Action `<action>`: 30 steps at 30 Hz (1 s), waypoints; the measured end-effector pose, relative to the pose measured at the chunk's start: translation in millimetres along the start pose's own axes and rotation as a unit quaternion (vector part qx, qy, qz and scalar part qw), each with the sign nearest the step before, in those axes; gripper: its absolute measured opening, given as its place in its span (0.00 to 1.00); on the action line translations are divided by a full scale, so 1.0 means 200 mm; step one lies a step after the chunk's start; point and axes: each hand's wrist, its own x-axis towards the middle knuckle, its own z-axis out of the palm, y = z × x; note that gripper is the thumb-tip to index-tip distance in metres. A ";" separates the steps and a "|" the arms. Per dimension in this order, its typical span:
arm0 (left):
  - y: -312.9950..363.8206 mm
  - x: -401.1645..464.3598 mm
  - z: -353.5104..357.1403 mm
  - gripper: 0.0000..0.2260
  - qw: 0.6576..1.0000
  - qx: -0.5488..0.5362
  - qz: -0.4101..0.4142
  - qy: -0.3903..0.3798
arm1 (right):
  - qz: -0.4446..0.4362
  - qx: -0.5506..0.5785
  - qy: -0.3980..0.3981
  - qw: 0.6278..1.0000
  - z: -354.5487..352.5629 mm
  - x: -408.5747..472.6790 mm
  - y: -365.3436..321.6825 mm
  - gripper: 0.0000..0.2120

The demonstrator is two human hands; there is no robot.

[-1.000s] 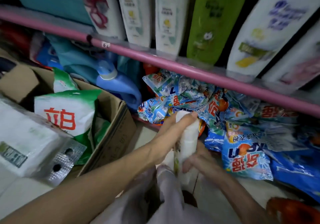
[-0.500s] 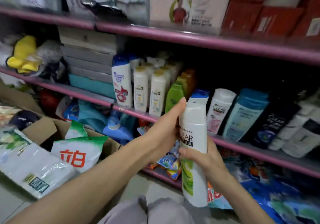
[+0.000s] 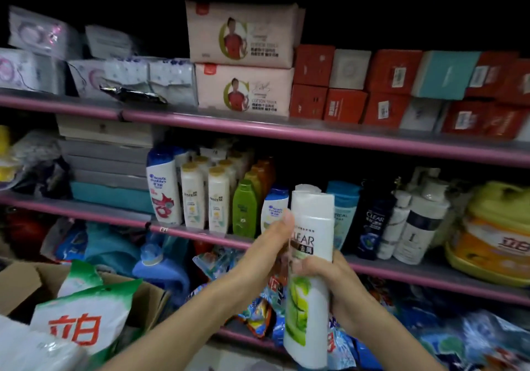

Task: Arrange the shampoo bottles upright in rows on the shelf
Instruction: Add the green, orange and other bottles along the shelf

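- Shelves are running across the view as three pink-edged levels, and the middle shelf (image 3: 401, 267) is carrying the shampoo.
- One cardboard box (image 3: 149, 299) is sitting at lower left, with one green and white detergent bag (image 3: 83, 316) poking out of it.
- One blue-capped Head & Shoulders bottle (image 3: 163, 195) is standing upright at the left end of the row.
- Two white Pantene bottles (image 3: 192, 198) with tan caps are standing side by side just right of it, with more of the same kind lined up behind; how many is too dim to count.
- One green bottle (image 3: 244, 208) is standing next, with orange ones behind it.
- The left hand (image 3: 269, 244) is pressing its fingers and thumb against the left side of the white Clear bottle (image 3: 311, 270).
- That bottle is being held upright in the air in front of the middle shelf's edge, cap up, not yet touching the shelf.
- The right hand (image 3: 332, 281) is wrapping its fingers round the bottle's middle from the right.
- One teal L'Oreal bottle (image 3: 344, 213) and one black Clear bottle (image 3: 372, 221) are leaning just behind the held one.
- One yellow tub (image 3: 496, 227) is sitting at the far right.
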 end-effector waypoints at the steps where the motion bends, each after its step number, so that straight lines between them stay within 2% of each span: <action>1: -0.04 -0.02 0.00 0.33 0.999 0.042 -0.004 -0.012 | 0.003 0.058 0.003 0.998 -0.01 0.00 -0.01 0.25; 3: -0.13 -0.05 0.00 0.35 0.993 0.103 0.005 -0.064 | 0.020 0.162 0.011 0.987 -0.02 0.00 -0.03 0.17; 5: -0.18 -0.07 -0.01 0.32 0.987 0.140 0.029 -0.070 | 0.034 0.198 0.020 0.979 -0.04 0.00 -0.06 0.18; 6: -0.19 -0.08 -0.03 0.30 0.983 0.167 0.044 -0.061 | 0.034 0.176 0.027 0.983 -0.05 -0.01 -0.07 0.22; 8: -0.17 -0.07 -0.06 0.27 0.964 0.250 0.075 -0.055 | 0.021 0.062 0.057 0.996 -0.11 -0.03 -0.12 0.28; 10: -0.15 -0.08 -0.11 0.24 0.930 0.346 0.105 -0.060 | 0.004 -0.044 0.073 0.996 -0.22 -0.06 -0.17 0.28; 13: -0.10 -0.08 -0.20 0.22 0.859 0.488 0.143 -0.070 | 0.015 -0.113 0.044 0.993 -0.36 -0.12 -0.21 0.22; 15: -0.07 -0.08 -0.22 0.22 0.803 0.569 0.164 -0.069 | 0.044 -0.123 0.026 0.991 -0.41 -0.14 -0.20 0.20; 17: -0.05 -0.05 -0.24 0.23 0.763 0.616 0.183 -0.062 | 0.066 -0.085 0.020 0.994 -0.43 -0.15 -0.17 0.20; 20: -0.01 0.00 -0.25 0.28 0.727 0.649 0.224 -0.022 | 0.073 0.032 0.066 0.995 -0.44 -0.16 -0.14 0.14; 22: 0.01 0.05 -0.25 0.33 0.703 0.663 0.256 0.028 | 0.070 0.107 0.113 0.985 -0.44 -0.16 -0.13 0.16; 24: 0.02 0.09 -0.25 0.39 0.699 0.650 0.283 0.092 | 0.050 0.148 0.155 0.976 -0.44 -0.14 -0.13 0.19; 27: 0.02 0.14 -0.23 0.41 0.703 0.614 0.311 0.180 | -0.005 0.189 0.202 0.961 -0.43 -0.10 -0.18 0.21; 30: 0.03 0.19 -0.19 0.40 0.704 0.605 0.319 0.191 | -0.043 0.241 0.237 0.940 -0.40 -0.06 -0.23 0.21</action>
